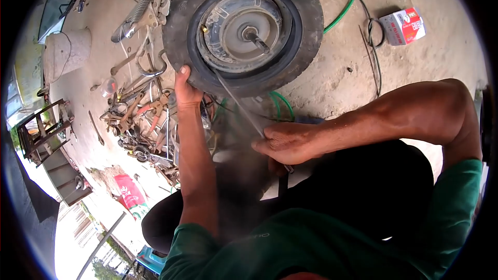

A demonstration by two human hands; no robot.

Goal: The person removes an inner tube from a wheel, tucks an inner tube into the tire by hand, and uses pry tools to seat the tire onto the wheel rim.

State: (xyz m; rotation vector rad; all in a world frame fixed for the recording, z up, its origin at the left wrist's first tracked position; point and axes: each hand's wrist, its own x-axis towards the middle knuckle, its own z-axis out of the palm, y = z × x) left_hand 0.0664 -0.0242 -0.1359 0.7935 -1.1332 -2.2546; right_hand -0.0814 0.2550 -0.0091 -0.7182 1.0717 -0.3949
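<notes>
Your L hand (188,89) grips tire (309,26), near edge; your R hand (288,142) clenched on metal bar (239,103), tip at tire's inner edge. Tools (154,108) L of tire.

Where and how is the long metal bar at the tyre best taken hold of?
Probably grip the metal bar by its near part, coming from the side away from the tyre, where the right hand holds it. It is long and thin, and its far end meets the tyre's inner edge.
</notes>
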